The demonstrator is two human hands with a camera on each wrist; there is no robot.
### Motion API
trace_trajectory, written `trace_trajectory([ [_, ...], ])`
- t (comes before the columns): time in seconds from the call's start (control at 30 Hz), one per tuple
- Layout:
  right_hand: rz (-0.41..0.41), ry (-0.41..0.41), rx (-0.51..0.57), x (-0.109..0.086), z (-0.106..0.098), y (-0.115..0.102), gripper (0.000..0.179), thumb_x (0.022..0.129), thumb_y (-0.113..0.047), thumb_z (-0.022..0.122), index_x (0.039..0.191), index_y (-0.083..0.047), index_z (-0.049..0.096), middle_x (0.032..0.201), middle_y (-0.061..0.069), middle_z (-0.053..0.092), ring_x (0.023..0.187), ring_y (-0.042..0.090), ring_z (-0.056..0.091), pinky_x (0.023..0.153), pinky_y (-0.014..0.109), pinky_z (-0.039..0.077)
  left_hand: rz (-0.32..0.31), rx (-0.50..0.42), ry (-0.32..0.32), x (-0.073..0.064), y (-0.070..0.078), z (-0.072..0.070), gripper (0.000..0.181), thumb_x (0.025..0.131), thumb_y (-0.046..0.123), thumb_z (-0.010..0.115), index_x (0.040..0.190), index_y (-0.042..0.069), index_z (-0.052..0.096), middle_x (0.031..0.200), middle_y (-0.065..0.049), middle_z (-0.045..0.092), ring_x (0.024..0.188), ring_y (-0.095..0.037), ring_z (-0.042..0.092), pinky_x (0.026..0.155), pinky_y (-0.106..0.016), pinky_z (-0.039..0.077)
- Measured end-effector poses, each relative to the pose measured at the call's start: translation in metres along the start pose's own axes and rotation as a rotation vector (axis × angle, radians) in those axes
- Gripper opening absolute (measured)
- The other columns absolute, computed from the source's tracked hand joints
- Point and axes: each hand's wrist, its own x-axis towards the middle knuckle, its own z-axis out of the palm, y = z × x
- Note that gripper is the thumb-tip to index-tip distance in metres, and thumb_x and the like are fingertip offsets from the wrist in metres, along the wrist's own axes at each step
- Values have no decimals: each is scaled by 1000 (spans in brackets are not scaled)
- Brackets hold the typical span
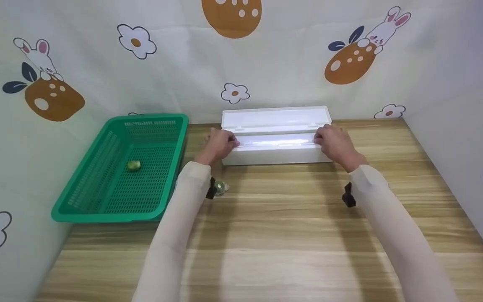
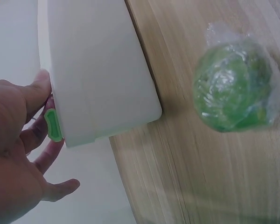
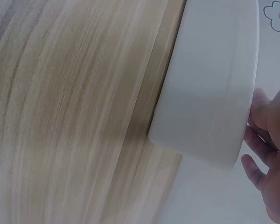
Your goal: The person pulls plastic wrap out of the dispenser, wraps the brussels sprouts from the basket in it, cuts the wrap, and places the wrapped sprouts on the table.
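White box [image 1: 279,157], lid [image 1: 275,118] raised, between left hand [image 1: 219,146] and right hand [image 1: 337,144], both pinching its rim near opposite ends

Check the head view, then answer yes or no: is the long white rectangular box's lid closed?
No, the flat white lid stands raised at the back of the long white rectangular box, leaving its inside in view.

Both arms [image 1: 172,241] stretched way forward — left hand [image 1: 219,143] and right hand [image 1: 337,143] apart, fingers [image 1: 319,136] bent, left pinky [image 2: 63,189] sticking out.
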Motion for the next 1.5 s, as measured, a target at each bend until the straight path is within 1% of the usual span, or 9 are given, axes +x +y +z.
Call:
trace_trajectory([
  [0.23,23,15,5,0,-1,-1,18,102,-10,52,106,3,64,107,22,62,105,41,56,93,59,44,-24,21,-21,3,3,0,27,105,28,52,109,6,68,105,-10,65,125,-31,41,111,-55,28],
  [0.47,20,91,18,3,-5,-4,18,102,-9,54,103,5,64,103,21,62,101,39,58,88,53,48,-31,28,16,7,9,-6,25,106,26,50,112,7,65,111,-8,63,117,-28,48,108,-50,35],
  [0.67,81,172,31,3,-7,-9,15,101,-11,56,102,0,66,102,16,61,97,37,61,78,51,53,-18,-80,63,10,12,-8,23,106,20,50,114,2,61,111,-10,59,99,-23,53,87,-36,49],
  [0.87,95,220,61,4,-3,-9,15,101,-9,57,103,1,67,102,19,68,97,39,66,79,52,55,20,-169,122,10,8,-5,19,105,16,53,111,1,62,103,-11,63,89,-19,55,77,-29,48],
  [0.97,93,220,140,5,-1,-8,17,101,-7,55,104,5,66,103,23,70,100,41,67,85,53,55,61,-196,154,11,6,-5,18,103,12,54,108,-2,64,101,-14,65,87,-19,55,76,-30,48],
  [1.1,103,184,249,6,-2,-8,21,103,-7,51,107,8,64,104,27,69,98,39,66,87,50,55,57,-257,150,12,4,-5,18,103,13,56,109,-1,65,103,-14,66,89,-19,56,79,-30,49],
  [1.27,101,164,291,8,-4,-7,22,102,-10,56,112,8,63,106,25,67,97,35,62,87,48,54,74,-256,147,12,2,-4,22,98,16,64,113,-1,67,103,-15,67,90,-20,57,80,-31,50],
  [1.37,100,146,297,8,-5,-7,24,99,-7,60,116,9,62,110,25,65,102,36,61,91,49,53,105,-227,159,13,-1,-2,23,93,9,70,113,-3,69,102,-18,69,91,-23,59,82,-33,52],
  [1.5,96,148,280,8,-5,-7,23,98,-1,58,118,10,61,112,27,65,106,40,62,93,50,53,122,-192,194,14,-3,-2,15,92,0,68,105,-5,74,101,-20,73,92,-26,65,86,-37,56],
])
